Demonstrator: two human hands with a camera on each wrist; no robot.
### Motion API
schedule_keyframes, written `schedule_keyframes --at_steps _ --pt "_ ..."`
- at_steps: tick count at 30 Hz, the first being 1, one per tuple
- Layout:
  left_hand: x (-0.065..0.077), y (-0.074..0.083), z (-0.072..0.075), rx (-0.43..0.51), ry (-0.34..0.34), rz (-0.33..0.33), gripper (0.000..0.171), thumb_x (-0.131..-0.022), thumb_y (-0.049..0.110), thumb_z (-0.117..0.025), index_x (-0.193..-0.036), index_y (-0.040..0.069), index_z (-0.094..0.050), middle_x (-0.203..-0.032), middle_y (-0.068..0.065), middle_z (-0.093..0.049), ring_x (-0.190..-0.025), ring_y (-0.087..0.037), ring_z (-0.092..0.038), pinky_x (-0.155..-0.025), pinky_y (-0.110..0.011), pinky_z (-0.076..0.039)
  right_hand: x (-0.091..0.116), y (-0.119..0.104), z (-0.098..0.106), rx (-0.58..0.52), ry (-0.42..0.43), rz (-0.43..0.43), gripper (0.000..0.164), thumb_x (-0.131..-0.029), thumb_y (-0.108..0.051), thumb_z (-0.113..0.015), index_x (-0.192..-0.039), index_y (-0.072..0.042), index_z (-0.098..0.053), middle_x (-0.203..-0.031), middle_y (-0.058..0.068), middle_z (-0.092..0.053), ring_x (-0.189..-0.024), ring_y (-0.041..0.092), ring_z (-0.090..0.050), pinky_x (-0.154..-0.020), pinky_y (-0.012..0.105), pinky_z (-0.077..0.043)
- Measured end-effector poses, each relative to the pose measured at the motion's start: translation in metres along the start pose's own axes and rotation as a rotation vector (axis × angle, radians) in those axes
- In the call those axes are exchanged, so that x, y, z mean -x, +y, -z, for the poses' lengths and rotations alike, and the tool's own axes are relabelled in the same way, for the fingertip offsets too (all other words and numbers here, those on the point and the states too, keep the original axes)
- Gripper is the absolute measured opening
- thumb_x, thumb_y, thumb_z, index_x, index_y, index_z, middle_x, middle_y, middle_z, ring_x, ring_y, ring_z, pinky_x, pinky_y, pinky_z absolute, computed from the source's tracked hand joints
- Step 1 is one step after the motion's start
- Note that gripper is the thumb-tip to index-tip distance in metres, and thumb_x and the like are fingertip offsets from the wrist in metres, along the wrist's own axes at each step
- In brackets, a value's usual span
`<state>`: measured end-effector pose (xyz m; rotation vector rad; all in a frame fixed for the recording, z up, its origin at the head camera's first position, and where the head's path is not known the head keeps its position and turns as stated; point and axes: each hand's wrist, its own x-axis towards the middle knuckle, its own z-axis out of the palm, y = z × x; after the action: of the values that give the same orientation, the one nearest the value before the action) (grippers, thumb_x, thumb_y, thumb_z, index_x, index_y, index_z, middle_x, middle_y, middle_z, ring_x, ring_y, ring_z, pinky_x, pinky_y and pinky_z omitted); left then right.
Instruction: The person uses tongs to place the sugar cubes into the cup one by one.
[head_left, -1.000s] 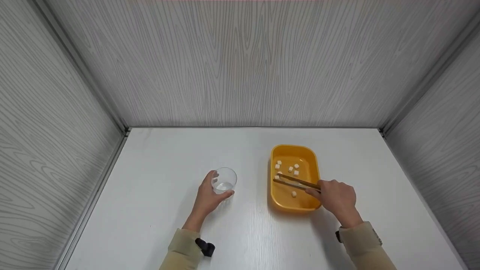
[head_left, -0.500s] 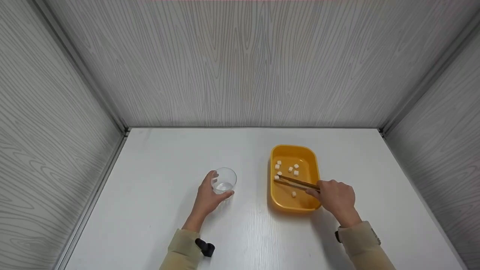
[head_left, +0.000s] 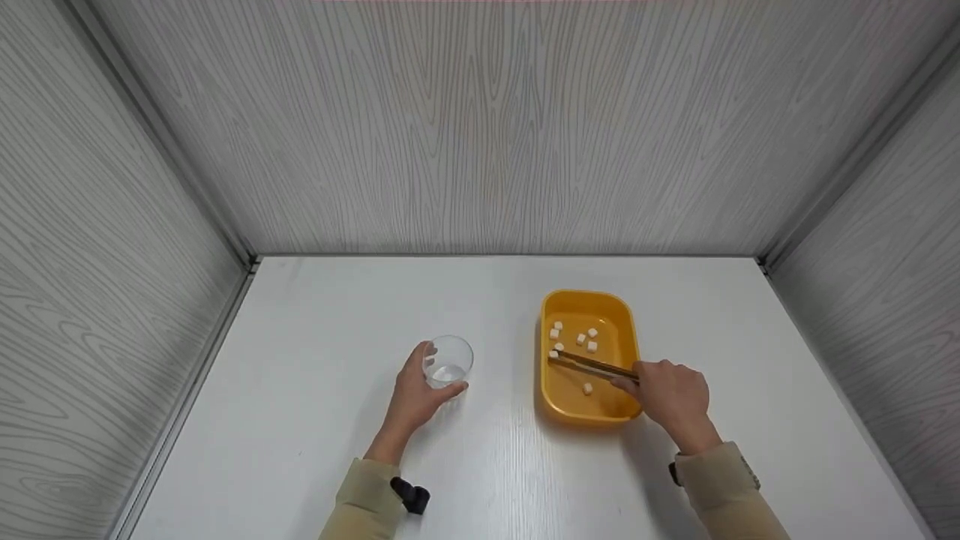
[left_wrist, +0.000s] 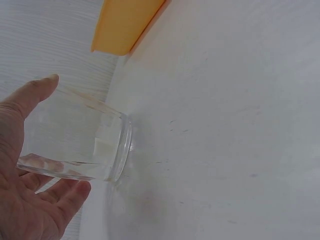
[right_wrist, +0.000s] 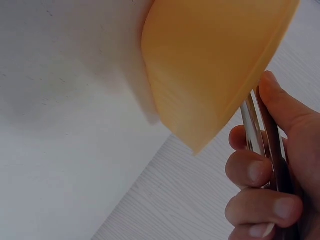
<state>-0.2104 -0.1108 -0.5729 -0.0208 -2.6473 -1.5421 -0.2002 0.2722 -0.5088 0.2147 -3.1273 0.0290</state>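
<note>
My left hand (head_left: 416,391) holds a clear glass (head_left: 448,361) that stands on the table, thumb and fingers round its sides. In the left wrist view a pale cube (left_wrist: 104,149) shows near the bottom of the glass (left_wrist: 65,132). With curled fingers my right hand (head_left: 670,395) grips metal tongs (head_left: 600,367) above the near right side of a yellow tray (head_left: 592,412). The tong tips reach the tray's left side, at a small white cube (head_left: 553,355); whether they pinch it I cannot tell. The tray wall hides the tips in the right wrist view.
Several more white cubes (head_left: 592,346) lie scattered in the tray, mostly toward its left and middle. A white table (head_left: 315,322) carries everything. Grey wood-grain panels (head_left: 480,127) enclose it at the back and on both sides.
The arms of the tongs have drawn closer together at the white cube by the tray's left side. My right hand has shifted very slightly left; the left hand and glass stay put.
</note>
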Motion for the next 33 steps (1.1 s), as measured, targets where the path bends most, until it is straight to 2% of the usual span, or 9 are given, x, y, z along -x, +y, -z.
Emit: schedule_keyframes --at_steps 16,27,33 --pt "0.000 0.000 0.000 0.020 -0.006 0.000 0.094 -0.074 0.031 -0.087 -0.146 0.000 -0.035 -0.142 -0.018 -0.048 -0.129 -0.035 -0.047 -0.105 -0.051 -0.039 0.005 0.004 0.000 -0.058 0.046 0.008 0.041 -0.087 -0.049 -0.069 -0.077 -0.010 -0.062 -0.053 -0.001 -0.041 -0.045 0.018 -0.038 -0.044 0.029 -0.031" --pt "0.000 -0.002 0.000 0.021 -0.005 -0.006 0.095 -0.074 0.031 -0.088 -0.146 -0.001 -0.035 -0.142 -0.019 -0.048 -0.128 -0.036 -0.047 -0.105 -0.051 -0.039 0.008 0.010 0.003 -0.137 0.026 -0.046 0.048 -0.090 -0.057 -0.061 -0.083 -0.010 -0.065 -0.053 0.000 -0.042 -0.045 0.019 -0.038 -0.043 0.029 -0.029" --pt "0.000 -0.002 -0.001 0.007 -0.004 0.000 0.095 -0.074 0.031 -0.087 -0.146 -0.001 -0.035 -0.142 -0.019 -0.048 -0.129 -0.036 -0.046 -0.106 -0.051 -0.038 0.010 0.012 0.006 -0.179 0.053 -0.067 0.053 -0.089 -0.064 -0.056 -0.076 -0.013 -0.062 -0.053 -0.001 -0.042 -0.045 0.018 -0.037 -0.042 0.029 -0.028"
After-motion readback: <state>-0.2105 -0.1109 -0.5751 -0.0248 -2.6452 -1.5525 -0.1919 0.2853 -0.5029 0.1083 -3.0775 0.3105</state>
